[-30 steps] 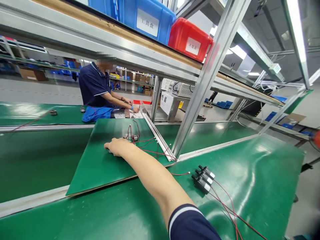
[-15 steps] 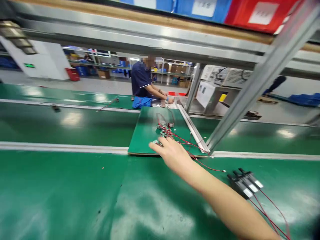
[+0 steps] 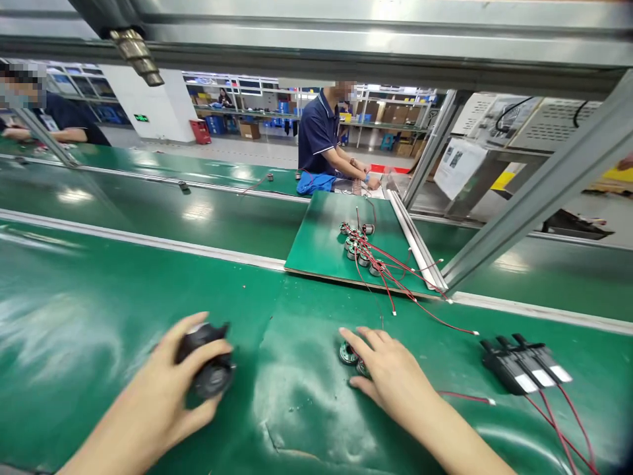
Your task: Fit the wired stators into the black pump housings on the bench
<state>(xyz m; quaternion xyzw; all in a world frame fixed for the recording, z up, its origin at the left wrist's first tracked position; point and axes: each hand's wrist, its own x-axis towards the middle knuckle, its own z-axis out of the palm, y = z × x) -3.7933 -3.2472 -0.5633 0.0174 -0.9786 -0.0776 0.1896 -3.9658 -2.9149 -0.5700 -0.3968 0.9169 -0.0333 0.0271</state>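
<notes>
My left hand (image 3: 171,382) is wrapped around black plastic housings (image 3: 210,363), a little blurred, above the green mat on the left. My right hand (image 3: 386,363) is at the middle of the mat, its fingers curled over a couple of small round motors (image 3: 347,353) with green tops. The palm partly hides them. From under this hand a red wire (image 3: 467,397) with a white plug runs out to the right. Beyond it, more small motors (image 3: 363,254) with red and black wires lie piled on a raised green board (image 3: 321,231).
Several black housings with red wires (image 3: 524,366) lie side by side at the right. A slanted metal post (image 3: 534,191) rises behind them. Across the bench a co-worker (image 3: 319,138) handles parts; another person (image 3: 64,122) is at far left. A metal beam (image 3: 316,39) spans overhead.
My right hand has drawn back from the motor pile to the near mat, with small motors under its fingers. My left hand has come into view holding black housings. The view has shifted left.
</notes>
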